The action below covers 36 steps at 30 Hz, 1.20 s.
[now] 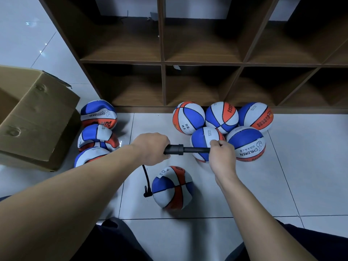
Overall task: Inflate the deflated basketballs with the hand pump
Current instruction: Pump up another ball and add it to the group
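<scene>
Basketballs sit in three lots around the hand pump point(180, 149), which the person holds level above the floor tiles point(282, 185) with its long axis running left to right. The left hand point(152, 147) is wrapped fully round the thick black barrel end, and the right hand point(222, 157) is curled round the far end of the thin rod, where the handle must be, though the fingers hide it. With that much rod showing between the hands, the pump looks drawn out, so the coming move is probably a push of the right hand leftward along the axis toward the left hand. From under the barrel a thin black hose point(146, 176) drops down and toward the person, ending at a nozzle point(147, 192) that touches the left side of the ball being filled point(172, 189). That ball lies just below the pump, nearer the person, between the two forearms, and its skin is still a little dented, so I judge it only partly filled. Left of the pump three flat balls point(98, 136) are piled against a cardboard box point(33, 119). Right of and beyond the pump five round balls point(222, 125) cluster at the foot of a wooden shelf unit point(163, 63), apparently finished.
</scene>
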{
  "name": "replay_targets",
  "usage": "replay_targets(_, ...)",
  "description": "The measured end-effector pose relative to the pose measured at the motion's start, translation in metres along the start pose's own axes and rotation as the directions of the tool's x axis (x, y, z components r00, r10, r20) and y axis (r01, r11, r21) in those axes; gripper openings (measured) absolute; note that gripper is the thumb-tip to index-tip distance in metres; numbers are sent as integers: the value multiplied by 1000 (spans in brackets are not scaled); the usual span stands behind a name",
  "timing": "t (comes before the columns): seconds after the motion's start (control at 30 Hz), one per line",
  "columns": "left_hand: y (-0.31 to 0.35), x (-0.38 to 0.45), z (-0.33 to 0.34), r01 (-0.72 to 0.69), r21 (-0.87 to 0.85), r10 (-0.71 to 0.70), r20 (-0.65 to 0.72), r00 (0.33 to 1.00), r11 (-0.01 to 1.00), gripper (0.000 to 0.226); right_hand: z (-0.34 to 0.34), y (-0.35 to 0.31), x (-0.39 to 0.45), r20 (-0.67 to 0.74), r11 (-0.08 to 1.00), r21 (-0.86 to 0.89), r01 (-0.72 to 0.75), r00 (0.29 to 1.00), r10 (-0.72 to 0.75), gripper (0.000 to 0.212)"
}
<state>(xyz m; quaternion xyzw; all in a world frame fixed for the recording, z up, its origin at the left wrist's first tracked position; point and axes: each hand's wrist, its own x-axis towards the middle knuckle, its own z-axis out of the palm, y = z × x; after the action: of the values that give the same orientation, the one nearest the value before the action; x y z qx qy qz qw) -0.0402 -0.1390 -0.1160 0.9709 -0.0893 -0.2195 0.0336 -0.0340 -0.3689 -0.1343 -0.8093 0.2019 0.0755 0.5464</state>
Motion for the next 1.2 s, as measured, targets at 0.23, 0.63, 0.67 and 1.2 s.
replay_targets(0.23, 12, -1, -2, -26, -18, 26, -18, 999, 999, 24, 13, -2, -10, 36, 998, -37, 42, 999, -40, 34)
replay_targets(0.63, 24, -1, 3, -87, -46, 86, -35, 996, 995, 28, 30, -1, -29, 109, 987, -91, 132, 987, -122, 36)
replay_targets(0.67, 24, 0, 2, -88, -48, 87, -40, 995, 995, 27, 30, -2, -29, 104, 987, -88, 137, 986, -128, 36)
replay_targets(1.2, -5, 1, -2, 25, -169, -11, 83, 997, 985, 29, -29, -10, 17, -70, 998, 46, -51, 996, 54, 44)
